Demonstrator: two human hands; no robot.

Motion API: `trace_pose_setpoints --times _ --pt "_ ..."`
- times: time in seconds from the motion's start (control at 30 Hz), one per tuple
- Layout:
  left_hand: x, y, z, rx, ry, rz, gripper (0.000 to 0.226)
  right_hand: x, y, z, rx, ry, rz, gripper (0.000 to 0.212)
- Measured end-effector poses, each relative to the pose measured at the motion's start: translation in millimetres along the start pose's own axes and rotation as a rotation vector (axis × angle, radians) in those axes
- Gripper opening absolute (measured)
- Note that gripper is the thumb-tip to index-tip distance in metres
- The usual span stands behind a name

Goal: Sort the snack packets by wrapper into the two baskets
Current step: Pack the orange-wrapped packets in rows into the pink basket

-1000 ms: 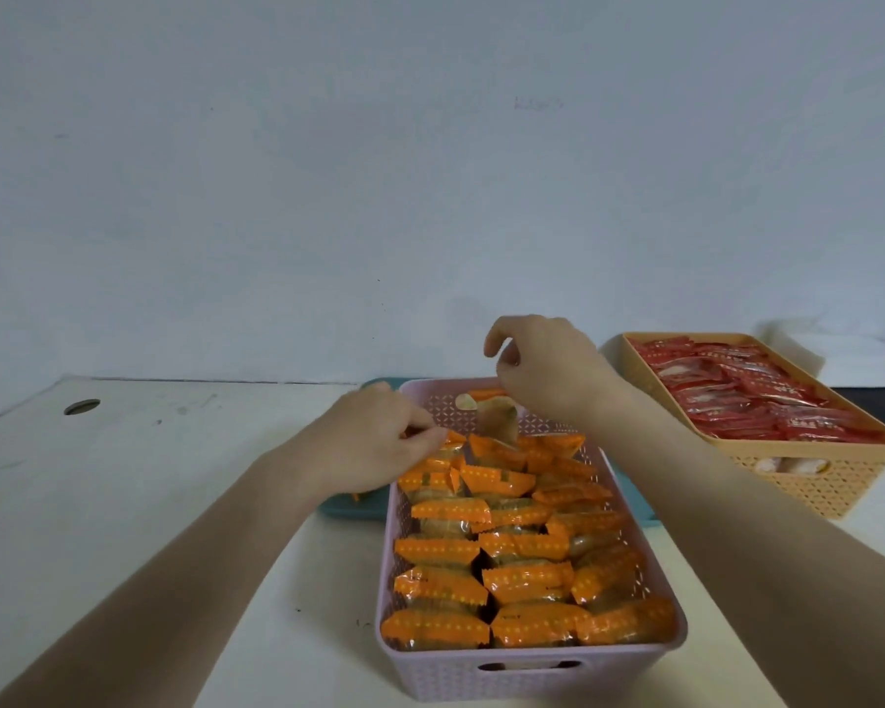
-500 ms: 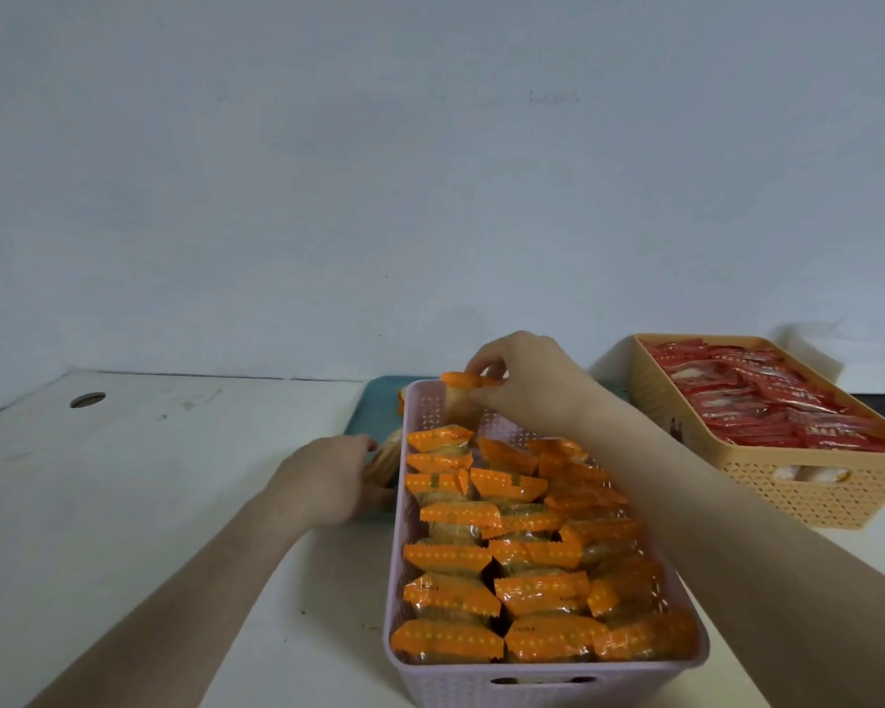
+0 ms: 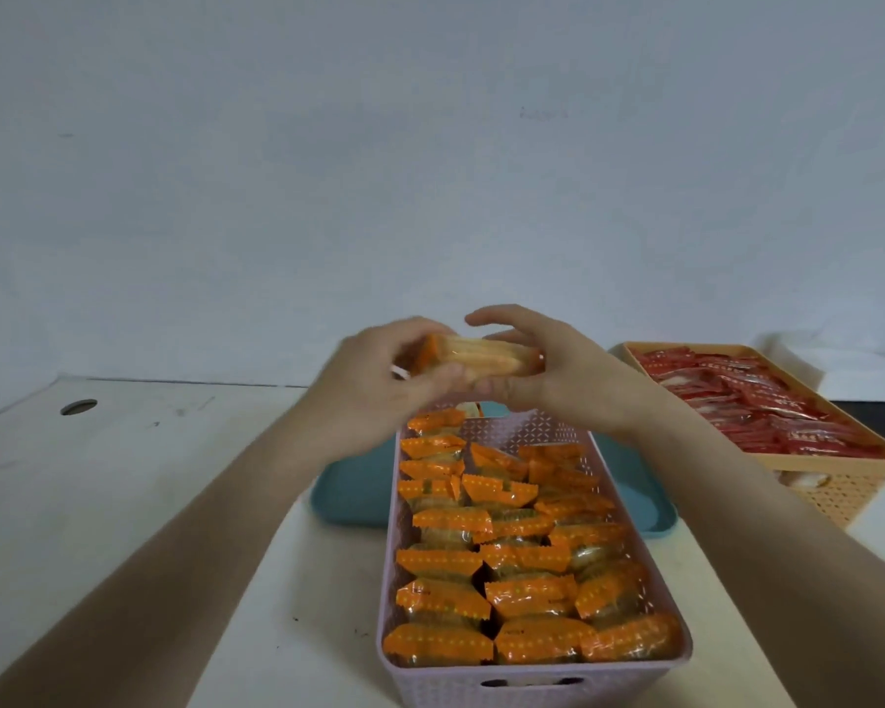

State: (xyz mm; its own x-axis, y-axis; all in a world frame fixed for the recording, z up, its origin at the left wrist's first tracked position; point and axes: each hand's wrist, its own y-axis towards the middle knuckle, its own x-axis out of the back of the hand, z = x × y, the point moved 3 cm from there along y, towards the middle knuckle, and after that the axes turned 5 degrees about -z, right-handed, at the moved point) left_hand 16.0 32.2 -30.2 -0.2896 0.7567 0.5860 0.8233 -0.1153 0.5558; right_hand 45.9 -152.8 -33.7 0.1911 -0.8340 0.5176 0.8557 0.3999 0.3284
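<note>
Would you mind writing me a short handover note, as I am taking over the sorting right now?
Left hand: grips the left end of one orange packet.
Right hand: holds its right end. The packet is in the air above the far end of the lilac basket.
Done: the lilac basket holds rows of orange-wrapped packets; the tan basket on the right holds red-wrapped packets.
Left: set the held packet into the lilac basket, probably at its far end, where there seems to be room. The teal tray is largely hidden, so I cannot tell whether more packets wait there.
</note>
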Motion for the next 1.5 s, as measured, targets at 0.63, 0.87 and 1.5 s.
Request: trace_pose_setpoints --times 0.63,0.87,1.5 --pt "-35.0 -25.9 21.6 -0.096 0.537 0.444 0.035 -25.6 -25.3 -12.2 0.105 -0.403 0.299 0.042" --pt "8.4 17.3 39.9 0.104 0.059 -0.062 0.013 33.1 11.6 -13.5 -0.157 -0.007 -0.216 0.022" --pt "-109.5 79.3 170.8 0.2 0.349 0.565 0.06 -50.8 114.6 -138.2 -0.362 -0.214 0.522 0.06"
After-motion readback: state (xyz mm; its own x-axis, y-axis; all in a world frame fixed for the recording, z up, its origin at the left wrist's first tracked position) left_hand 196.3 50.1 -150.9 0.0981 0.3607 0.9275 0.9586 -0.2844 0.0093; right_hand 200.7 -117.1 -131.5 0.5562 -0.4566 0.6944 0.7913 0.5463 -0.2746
